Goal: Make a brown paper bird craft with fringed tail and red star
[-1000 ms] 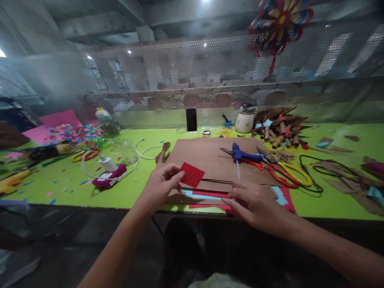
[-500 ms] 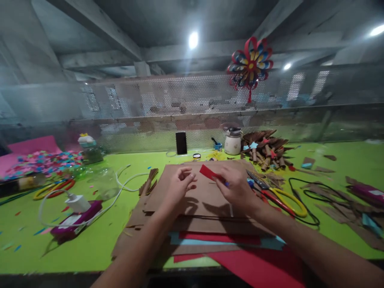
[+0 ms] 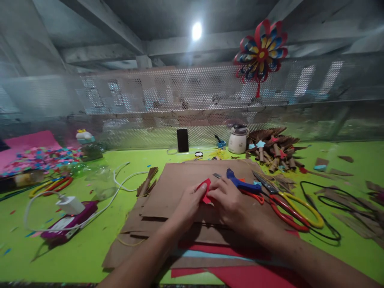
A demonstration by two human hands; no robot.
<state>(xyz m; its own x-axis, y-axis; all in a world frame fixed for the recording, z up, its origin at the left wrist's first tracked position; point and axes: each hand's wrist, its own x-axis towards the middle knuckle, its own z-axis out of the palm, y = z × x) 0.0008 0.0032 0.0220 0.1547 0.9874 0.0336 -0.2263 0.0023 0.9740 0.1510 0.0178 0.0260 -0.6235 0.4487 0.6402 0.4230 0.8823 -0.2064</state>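
A small red paper piece (image 3: 205, 190) is pinched between both my hands, just above a stack of brown cardboard sheets (image 3: 177, 186). My left hand (image 3: 188, 206) grips its left side, fingers curled. On the other side my right hand (image 3: 228, 204) closes on it with thumb and fingers. The paper looks bent or folded between them. A blue glue gun (image 3: 242, 185) lies on the cardboard just right of my hands. Red and blue paper sheets (image 3: 240, 276) stick out from under the cardboard near me.
Red and yellow scissors (image 3: 295, 208) lie right of the glue gun, beside a black cable (image 3: 322, 200). Rolled brown paper pieces (image 3: 274, 148), a white jar (image 3: 237, 141) and a black phone (image 3: 183, 140) stand at the back. A charger with white cord (image 3: 70, 205) lies left.
The hands have come down and together from higher over the cardboard. The red piece, held by the right hand alone half a second ago, is now pinched by both hands.
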